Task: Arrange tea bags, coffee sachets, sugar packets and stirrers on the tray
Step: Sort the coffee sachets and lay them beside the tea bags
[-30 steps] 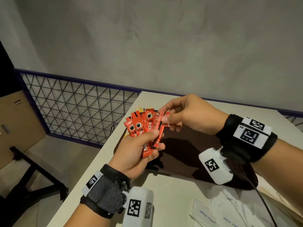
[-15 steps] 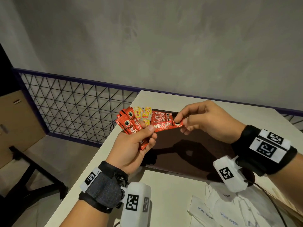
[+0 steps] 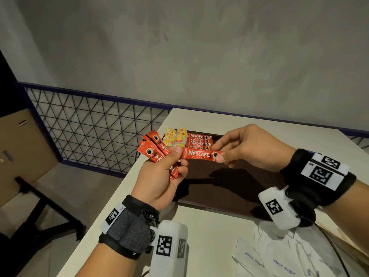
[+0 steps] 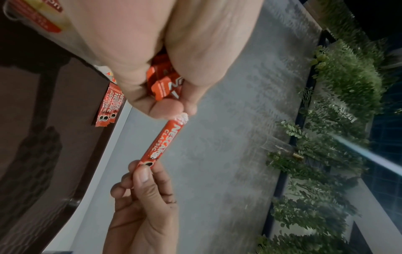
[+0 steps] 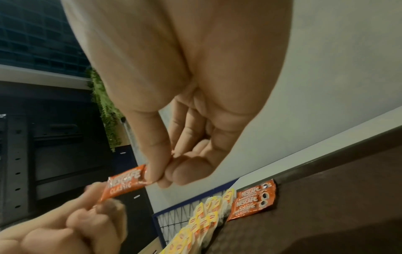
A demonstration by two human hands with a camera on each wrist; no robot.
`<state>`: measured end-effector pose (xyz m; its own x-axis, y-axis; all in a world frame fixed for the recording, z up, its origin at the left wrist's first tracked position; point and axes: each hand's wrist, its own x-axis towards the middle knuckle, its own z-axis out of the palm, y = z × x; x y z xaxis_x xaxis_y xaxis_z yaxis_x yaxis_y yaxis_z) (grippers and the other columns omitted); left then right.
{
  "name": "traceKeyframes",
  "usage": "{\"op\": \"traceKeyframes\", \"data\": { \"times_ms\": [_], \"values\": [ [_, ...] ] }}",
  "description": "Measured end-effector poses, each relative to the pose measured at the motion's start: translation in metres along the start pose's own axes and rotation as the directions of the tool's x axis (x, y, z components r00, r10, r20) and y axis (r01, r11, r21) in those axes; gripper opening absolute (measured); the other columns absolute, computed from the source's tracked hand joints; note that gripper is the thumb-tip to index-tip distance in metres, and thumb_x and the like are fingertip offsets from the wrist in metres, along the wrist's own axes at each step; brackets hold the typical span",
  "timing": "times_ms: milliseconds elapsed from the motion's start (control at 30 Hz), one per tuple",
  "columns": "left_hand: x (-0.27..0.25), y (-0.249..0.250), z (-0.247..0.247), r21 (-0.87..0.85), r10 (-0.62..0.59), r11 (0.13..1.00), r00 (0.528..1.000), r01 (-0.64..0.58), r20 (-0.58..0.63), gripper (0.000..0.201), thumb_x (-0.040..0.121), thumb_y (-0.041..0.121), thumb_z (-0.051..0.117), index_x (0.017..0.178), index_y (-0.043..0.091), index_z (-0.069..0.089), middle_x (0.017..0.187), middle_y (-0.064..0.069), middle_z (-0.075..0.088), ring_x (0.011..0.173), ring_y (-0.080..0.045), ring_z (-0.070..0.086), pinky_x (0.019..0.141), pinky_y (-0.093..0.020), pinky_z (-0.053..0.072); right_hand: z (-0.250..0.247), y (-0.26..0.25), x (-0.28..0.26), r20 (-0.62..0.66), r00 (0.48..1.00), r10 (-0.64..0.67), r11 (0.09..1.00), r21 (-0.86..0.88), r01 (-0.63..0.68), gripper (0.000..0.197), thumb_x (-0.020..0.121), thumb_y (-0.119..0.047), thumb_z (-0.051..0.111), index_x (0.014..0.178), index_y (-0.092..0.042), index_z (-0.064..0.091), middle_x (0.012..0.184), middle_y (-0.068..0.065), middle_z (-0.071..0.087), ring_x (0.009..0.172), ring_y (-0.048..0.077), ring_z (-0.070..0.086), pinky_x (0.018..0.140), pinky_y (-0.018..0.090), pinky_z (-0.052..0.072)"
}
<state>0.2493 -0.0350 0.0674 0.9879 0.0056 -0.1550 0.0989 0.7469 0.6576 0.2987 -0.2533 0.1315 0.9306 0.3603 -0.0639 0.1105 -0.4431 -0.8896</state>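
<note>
My left hand (image 3: 169,166) grips a fanned bunch of red coffee sachets (image 3: 152,146) above the dark brown tray (image 3: 229,188). My right hand (image 3: 235,150) pinches the right end of one red coffee sachet (image 3: 199,154), held level between both hands; its left end lies under my left thumb. The left wrist view shows that sachet (image 4: 162,142) stretched between the fingers, the right wrist view shows it (image 5: 124,183) too. On the tray's far left lie yellow tea bags (image 3: 175,136) and a row of coffee sachets (image 3: 197,141). White sugar packets (image 3: 279,260) lie on the table near me.
The white table (image 3: 123,212) ends at a left edge with a black wire-mesh railing (image 3: 89,132) beyond it. A grey wall (image 3: 199,56) stands behind. A black cable (image 3: 335,250) runs over the table at the right. A cardboard box (image 3: 24,152) sits lower left.
My right hand has pulled one sachet out of the bunch and turned it level, moving right. The tea bags and sachet row on the tray have come into sight.
</note>
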Motion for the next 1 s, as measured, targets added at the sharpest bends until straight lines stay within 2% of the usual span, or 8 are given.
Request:
{"op": "traceKeyframes", "data": {
  "times_ms": [133, 267, 400, 567, 633, 733, 833, 1000],
  "values": [
    [0.001, 0.006, -0.004, 0.057, 0.020, 0.998, 0.997, -0.016, -0.072, 0.022, 0.082, 0.021, 0.078, 0.094, 0.011, 0.062, 0.074, -0.002, 0.057, 0.056, -0.008, 0.051, 0.038, -0.013, 0.036, -0.010, 0.012, 0.024, -0.159, 0.986, 0.046, 0.999, 0.016, -0.044, 0.012, 0.085, -0.002, 0.082, 0.096, -0.001, 0.079, 0.081, 0.017, 0.077, 0.061, 0.016, 0.067, 0.063, 0.027, 0.059],
    [0.000, 0.006, -0.005, 0.090, 0.015, 0.996, 0.999, -0.010, -0.044, 0.025, 0.084, 0.031, 0.076, 0.086, 0.012, 0.061, 0.068, 0.001, 0.052, 0.061, -0.009, 0.051, 0.035, -0.013, 0.031, -0.011, 0.028, 0.059, -0.204, 0.970, 0.130, 0.989, -0.039, -0.141, 0.006, 0.086, -0.001, 0.080, 0.091, -0.002, 0.079, 0.079, 0.014, 0.077, 0.067, 0.020, 0.070, 0.066, 0.032, 0.062],
    [-0.001, 0.005, -0.002, 0.089, -0.014, 0.996, 1.000, 0.015, -0.015, 0.038, 0.078, 0.037, 0.079, 0.101, 0.011, 0.065, 0.070, 0.002, 0.046, 0.060, -0.009, 0.049, 0.036, -0.012, 0.032, 0.000, 0.043, 0.085, -0.194, 0.957, 0.217, 0.969, -0.076, -0.235, 0.007, 0.087, 0.004, 0.077, 0.094, 0.002, 0.076, 0.087, 0.020, 0.078, 0.071, 0.024, 0.073, 0.074, 0.039, 0.065],
    [-0.004, 0.004, 0.000, 0.072, -0.045, 0.996, 0.999, 0.044, 0.012, 0.034, 0.081, 0.033, 0.078, 0.107, 0.013, 0.069, 0.070, 0.003, 0.045, 0.059, -0.008, 0.045, 0.038, -0.011, 0.030, 0.012, 0.054, 0.104, -0.181, 0.948, 0.262, 0.955, -0.096, -0.282, 0.007, 0.088, 0.006, 0.076, 0.095, 0.005, 0.075, 0.091, 0.025, 0.077, 0.074, 0.028, 0.073, 0.079, 0.042, 0.065],
    [-0.005, 0.003, 0.001, 0.069, -0.054, 0.996, 0.998, 0.052, 0.021, 0.025, 0.085, 0.030, 0.076, 0.104, 0.016, 0.070, 0.069, 0.003, 0.046, 0.059, -0.008, 0.044, 0.039, -0.011, 0.030, 0.013, 0.054, 0.110, -0.185, 0.946, 0.266, 0.952, -0.102, -0.288, 0.007, 0.087, 0.006, 0.076, 0.094, 0.004, 0.075, 0.087, 0.022, 0.076, 0.072, 0.026, 0.073, 0.075, 0.039, 0.066],
    [-0.005, 0.002, 0.002, 0.074, -0.052, 0.996, 0.998, 0.051, 0.020, 0.029, 0.080, 0.030, 0.078, 0.105, 0.017, 0.069, 0.069, 0.004, 0.046, 0.059, -0.008, 0.043, 0.039, -0.011, 0.029, 0.013, 0.054, 0.116, -0.180, 0.941, 0.287, 0.943, -0.122, -0.311, 0.008, 0.085, 0.006, 0.078, 0.093, 0.005, 0.075, 0.083, 0.020, 0.075, 0.067, 0.025, 0.073, 0.066, 0.035, 0.066],
    [-0.004, 0.003, 0.001, 0.066, -0.048, 0.997, 0.999, 0.047, 0.021, 0.023, 0.081, 0.028, 0.078, 0.100, 0.018, 0.070, 0.068, 0.005, 0.047, 0.059, -0.008, 0.043, 0.039, -0.011, 0.029, 0.013, 0.056, 0.119, -0.199, 0.937, 0.288, 0.933, -0.162, -0.321, 0.011, 0.082, 0.006, 0.082, 0.089, 0.003, 0.075, 0.081, 0.019, 0.075, 0.064, 0.024, 0.073, 0.056, 0.030, 0.063],
    [-0.004, 0.004, 0.002, 0.068, -0.044, 0.997, 0.999, 0.042, 0.022, 0.026, 0.078, 0.028, 0.079, 0.099, 0.017, 0.069, 0.067, 0.004, 0.047, 0.059, -0.008, 0.042, 0.039, -0.011, 0.030, 0.015, 0.057, 0.120, -0.231, 0.935, 0.271, 0.931, -0.186, -0.316, 0.015, 0.078, 0.000, 0.087, 0.084, -0.001, 0.074, 0.079, 0.016, 0.076, 0.066, 0.023, 0.075, 0.058, 0.030, 0.063]
  ]
}}
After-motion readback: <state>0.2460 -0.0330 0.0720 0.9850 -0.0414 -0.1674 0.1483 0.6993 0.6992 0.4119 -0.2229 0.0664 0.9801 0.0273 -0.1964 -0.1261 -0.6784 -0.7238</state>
